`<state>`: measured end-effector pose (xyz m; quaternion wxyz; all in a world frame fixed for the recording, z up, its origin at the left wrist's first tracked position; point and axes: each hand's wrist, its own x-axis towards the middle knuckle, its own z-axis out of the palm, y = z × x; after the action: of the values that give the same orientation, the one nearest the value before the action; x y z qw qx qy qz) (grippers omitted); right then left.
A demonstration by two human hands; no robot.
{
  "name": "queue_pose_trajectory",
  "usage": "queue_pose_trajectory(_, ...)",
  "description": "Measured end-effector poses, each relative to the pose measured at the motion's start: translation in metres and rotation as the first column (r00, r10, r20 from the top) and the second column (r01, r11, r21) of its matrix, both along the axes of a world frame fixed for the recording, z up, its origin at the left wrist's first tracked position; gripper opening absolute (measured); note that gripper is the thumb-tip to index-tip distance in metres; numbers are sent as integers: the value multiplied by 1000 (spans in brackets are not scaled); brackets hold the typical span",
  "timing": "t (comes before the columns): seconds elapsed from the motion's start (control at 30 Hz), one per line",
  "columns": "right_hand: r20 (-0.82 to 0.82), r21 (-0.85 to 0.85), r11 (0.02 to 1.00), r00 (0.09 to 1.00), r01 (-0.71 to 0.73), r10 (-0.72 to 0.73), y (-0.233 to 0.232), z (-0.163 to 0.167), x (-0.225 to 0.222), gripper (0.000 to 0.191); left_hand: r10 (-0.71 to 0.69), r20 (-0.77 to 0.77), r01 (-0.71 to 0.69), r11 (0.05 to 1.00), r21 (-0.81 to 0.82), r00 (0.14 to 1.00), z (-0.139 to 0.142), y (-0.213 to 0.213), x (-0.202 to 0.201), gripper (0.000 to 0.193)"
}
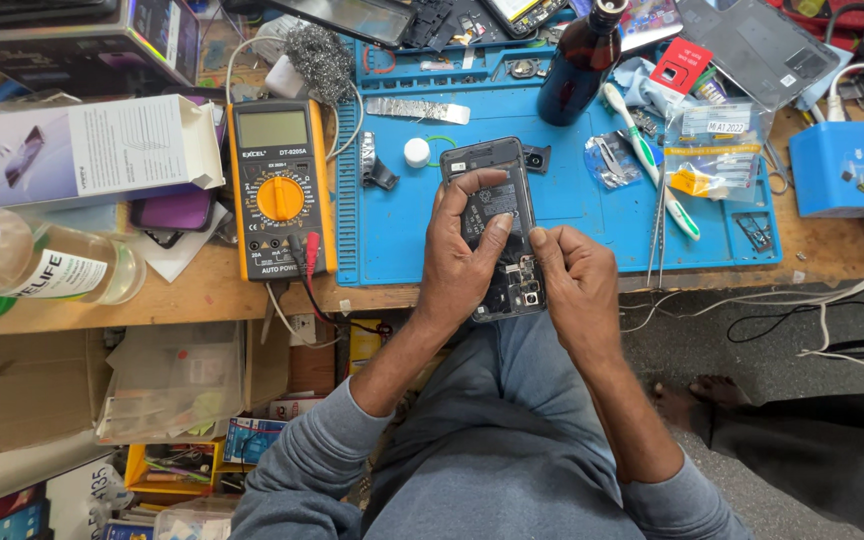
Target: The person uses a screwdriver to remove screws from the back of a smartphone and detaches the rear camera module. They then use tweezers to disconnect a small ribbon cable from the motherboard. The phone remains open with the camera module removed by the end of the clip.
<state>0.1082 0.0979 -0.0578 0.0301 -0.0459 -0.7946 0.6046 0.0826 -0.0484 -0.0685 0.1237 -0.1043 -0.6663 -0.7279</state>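
Head view: the left hand [457, 262] grips an opened smartphone [497, 225], back cover off, with the thumb laid across its exposed interior, while the right hand [574, 280] pinches the phone's lower right edge with curled fingers. The phone is held above the near edge of a blue work mat [562, 215]. A yellow multimeter [280, 190] lies to the left, and a dark bottle [577, 68] stands beyond the phone.
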Motion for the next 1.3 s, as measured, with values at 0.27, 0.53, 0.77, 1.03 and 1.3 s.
queue_pose_trajectory(0.27, 115, -280, 959, 990, -41, 76, 6, -2, -9, 51, -33, 9, 33, 999, 16, 999, 0, 0, 1, 36)
queue_pose_trajectory(0.53, 17, -423, 891, 982, -163, 188, 21, -1, 8, 35, -25, 30, 23, 998, 59, 999, -1, -2, -2, 34)
queue_pose_trajectory(0.77, 17, -336, 935, 992, -111, 124, 14, 0, 8, 30, 0, 9, 0, 1000, 15, 1000, 1, -1, -2, 35)
queue_pose_trajectory(1.03, 5, -236, 972, 1000, 3, -2, 2, -5, 2, 28, -23, -4, 23, 999, -30, 1000, 2, -1, 0, 33)
queue_pose_trajectory(1.3, 77, -333, 942, 995, -33, 63, 14, -14, -9, 47, -53, 21, 53, 999, -2, 998, 4, -1, 3, 33)
